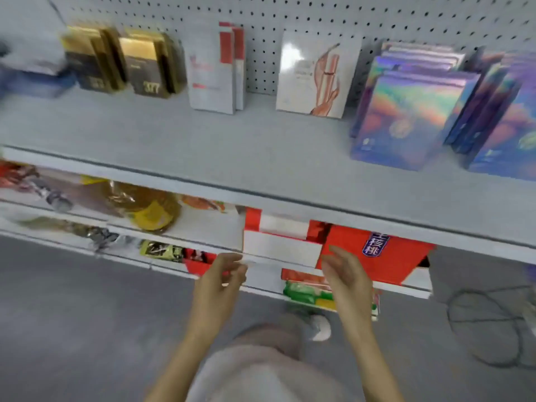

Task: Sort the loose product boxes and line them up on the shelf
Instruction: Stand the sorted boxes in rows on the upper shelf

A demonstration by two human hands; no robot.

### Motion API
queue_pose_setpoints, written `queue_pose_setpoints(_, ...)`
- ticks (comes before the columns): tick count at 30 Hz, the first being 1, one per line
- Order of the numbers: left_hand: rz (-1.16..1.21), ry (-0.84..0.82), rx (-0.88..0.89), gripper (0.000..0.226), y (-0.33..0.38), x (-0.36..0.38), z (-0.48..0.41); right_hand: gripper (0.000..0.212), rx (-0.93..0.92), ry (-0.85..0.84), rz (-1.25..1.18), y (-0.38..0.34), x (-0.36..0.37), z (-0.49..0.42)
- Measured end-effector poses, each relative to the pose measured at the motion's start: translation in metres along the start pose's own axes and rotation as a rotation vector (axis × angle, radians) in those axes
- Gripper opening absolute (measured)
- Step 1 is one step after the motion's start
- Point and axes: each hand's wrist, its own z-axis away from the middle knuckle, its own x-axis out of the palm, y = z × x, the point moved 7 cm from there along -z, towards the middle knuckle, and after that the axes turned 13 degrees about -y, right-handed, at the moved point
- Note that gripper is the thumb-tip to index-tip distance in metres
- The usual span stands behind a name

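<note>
Here, on our grey matte shelf (pixel 203 134): glossy gold-and-black boxes (pixel 121 62), flat white-and-red boxes (pixel 214 71) and iridescent foil boxes (pixel 406 111), all standing upright before perforated pegboard (pixel 290 13). Our left hand (pixel 222 281) and right hand (pixel 345 274) hang below its front lip, fingers loosely spread, holding nothing.

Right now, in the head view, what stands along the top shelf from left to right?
blurred blue box → left gold-and-black boxes → right gold-and-black boxes → white-and-red boxes → white box with a leg picture → holographic boxes → second holographic stack at the right edge.
</note>
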Motion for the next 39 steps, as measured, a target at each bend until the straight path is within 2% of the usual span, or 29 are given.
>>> queue_pose_setpoints(4, 0.030, 0.099, -0.125, 0.015, -0.052, -0.044, 0.061, 0.033, 0.071, -0.245, 0.043, 0.005, 0.078, 0.029)
queue_pose_setpoints(7, 0.051, 0.176, -0.127, 0.025, -0.065, -0.079, 0.083, 0.033, 0.053, -0.388, 0.113, -0.013, 0.128, 0.034)
queue_pose_setpoints(13, 0.097, 0.248, -0.128, 0.029, -0.102, -0.154, 0.106, 0.035, 0.047, -0.576, 0.227, -0.020, 0.245, 0.043)
queue_pose_setpoints(19, 0.029, 0.354, -0.200, 0.028, -0.172, -0.309, 0.118, 0.041, -0.015, -0.607, 0.260, -0.024, 0.410, 0.037)
queue_pose_setpoints(24, 0.050, 0.472, -0.160, 0.030, -0.197, -0.474, 0.130, 0.041, -0.080, -0.683, 0.275, -0.062, 0.561, 0.025)
queue_pose_setpoints(28, 0.088, 0.541, -0.130, 0.034, -0.202, -0.574, 0.127, 0.040, -0.162, -0.750, 0.344, -0.100, 0.649, 0.024)
queue_pose_setpoints(34, 0.149, 0.530, -0.122, 0.031, -0.227, -0.643, 0.092, 0.036, -0.181, -0.824, 0.495, -0.105, 0.748, -0.007)
queue_pose_setpoints(39, 0.316, 0.525, -0.196, 0.031, -0.279, -0.668, 0.059, 0.033, -0.171, -0.900, 0.504, -0.105, 0.833, -0.047)
